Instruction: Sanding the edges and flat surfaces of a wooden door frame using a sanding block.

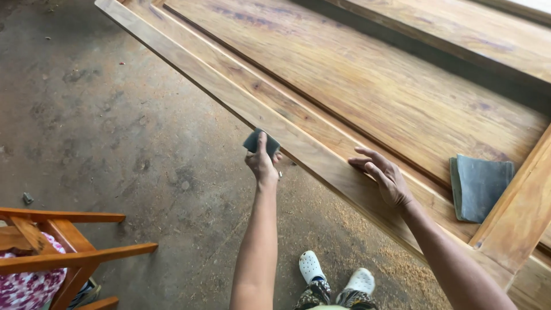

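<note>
A large wooden door panel [367,86] lies flat, its long frame rail [229,95] running from top left to lower right. My left hand [263,163] grips a folded piece of dark grey sandpaper [259,141] and presses it against the outer edge of that rail. My right hand [383,175] rests flat on top of the rail, fingers spread, holding nothing. Both my forearms reach up from the bottom of the view.
More folded dark sandpaper sheets [479,186] lie on the panel at the right, beside a cross rail [519,212]. Sawdust covers the concrete floor [115,126] below the door. A wooden chair [63,247] stands at bottom left. My white clogs [336,274] show at the bottom.
</note>
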